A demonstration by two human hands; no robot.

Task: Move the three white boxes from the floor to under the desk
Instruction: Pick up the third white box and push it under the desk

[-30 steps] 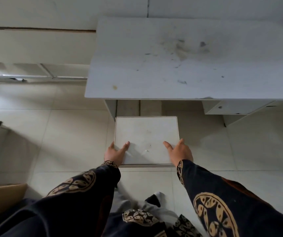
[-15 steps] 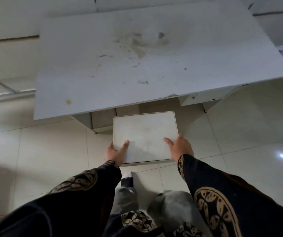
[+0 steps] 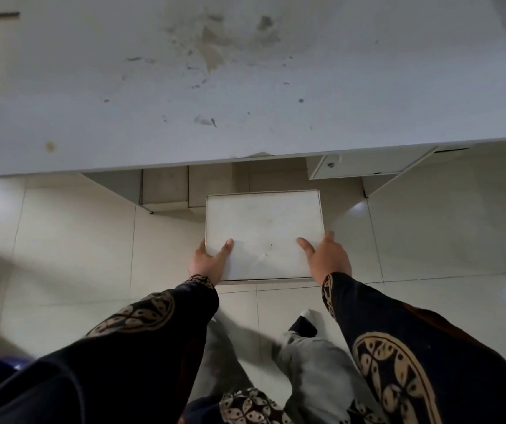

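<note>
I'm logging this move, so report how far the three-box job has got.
Done, apparently: two pale boxes already sit side by side under the desk. In hand: the third white box, gripped by the left hand and right hand, in front of the desk's edge. Left: getting it underneath and letting go.

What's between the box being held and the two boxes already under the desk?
Nothing. In the head view the held box sits just in front of the boxes under the desk, with only bare floor tile in the gap.
</note>
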